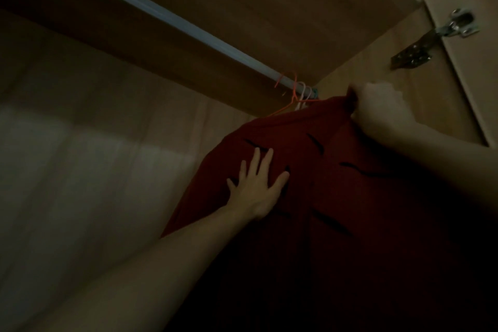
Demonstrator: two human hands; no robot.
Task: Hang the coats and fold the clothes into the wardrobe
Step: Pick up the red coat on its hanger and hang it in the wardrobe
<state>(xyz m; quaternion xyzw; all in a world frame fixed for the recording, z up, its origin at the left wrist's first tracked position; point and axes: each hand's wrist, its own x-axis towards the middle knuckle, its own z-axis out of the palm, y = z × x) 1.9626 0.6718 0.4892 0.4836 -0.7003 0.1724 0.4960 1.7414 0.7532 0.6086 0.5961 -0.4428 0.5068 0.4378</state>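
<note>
While left hand (257, 188) presses flat, right hand (377, 109) grips red garment (350, 197).

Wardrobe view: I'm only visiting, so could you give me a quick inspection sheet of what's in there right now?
Surface: wooden wardrobe wall, dim inside.
Job's things: red garment raised toward the rail; whether it is on a hanger cannot be told.
Clutter: orange hanger and white hanger bunched at the rail's right end.
Grips: left hand pressed flat on the garment, fingers spread; right hand pinches its top edge.
Cables: nothing seen.
Surroundings: metal door hinge on the open door at upper right; daylight beyond.
</note>
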